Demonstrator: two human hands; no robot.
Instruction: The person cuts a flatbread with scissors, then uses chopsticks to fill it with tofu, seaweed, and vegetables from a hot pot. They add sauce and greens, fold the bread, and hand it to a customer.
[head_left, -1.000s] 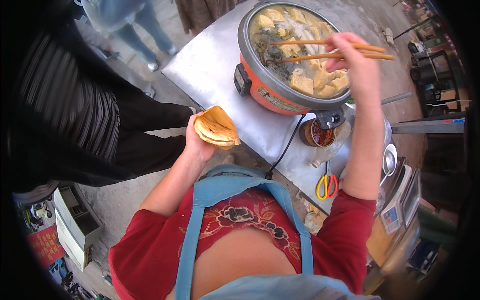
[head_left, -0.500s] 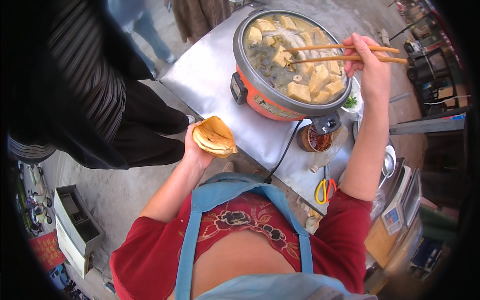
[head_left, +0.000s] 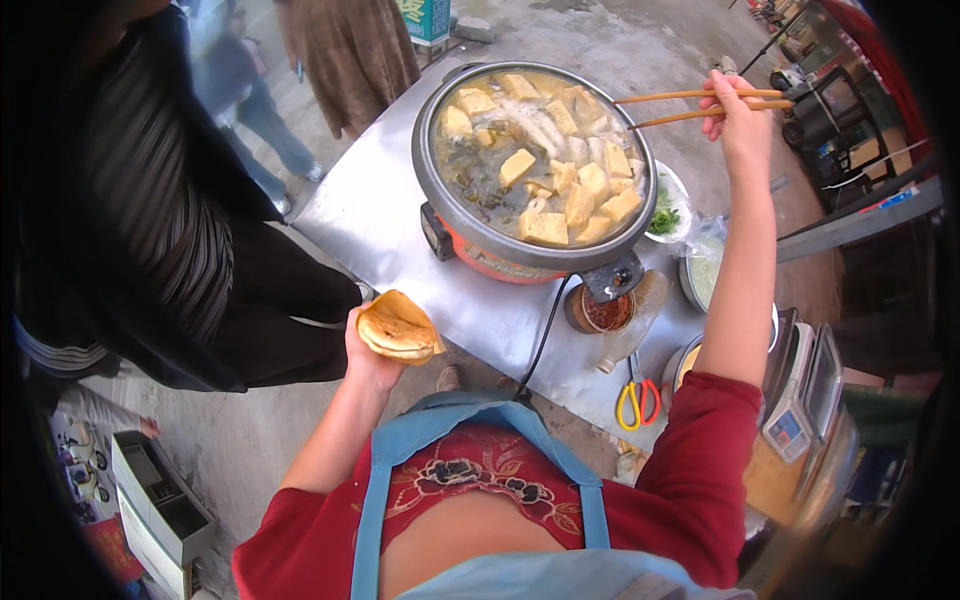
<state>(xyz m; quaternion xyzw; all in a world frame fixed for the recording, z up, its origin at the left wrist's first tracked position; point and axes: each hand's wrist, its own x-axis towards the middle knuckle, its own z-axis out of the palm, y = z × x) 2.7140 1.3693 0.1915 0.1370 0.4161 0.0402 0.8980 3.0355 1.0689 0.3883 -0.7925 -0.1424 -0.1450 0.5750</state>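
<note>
My left hand [head_left: 372,362] is closed round a flat bread [head_left: 395,332] in a brown paper sleeve, held off the table's near left edge. In my right hand [head_left: 738,115] is a pair of long wooden chopsticks [head_left: 700,98], their tips at the right rim of the pot with no food between them. The orange electric pot [head_left: 500,262] has a wide grey rim. Tofu chunks [head_left: 545,226], pale pieces and dark greens float in its steaming broth.
Right of the pot stand a bowl of chopped greens [head_left: 665,218], a tub of chili sauce [head_left: 605,310], a plastic bottle [head_left: 632,330] and scissors [head_left: 640,400]. A black cord [head_left: 545,340] hangs over the table's near edge. A person in black [head_left: 270,300] stands at the left.
The chopsticks have moved from over the tofu to the pot's right rim. The pot and table sit lower and further left in view, as does my left hand with the bread.
</note>
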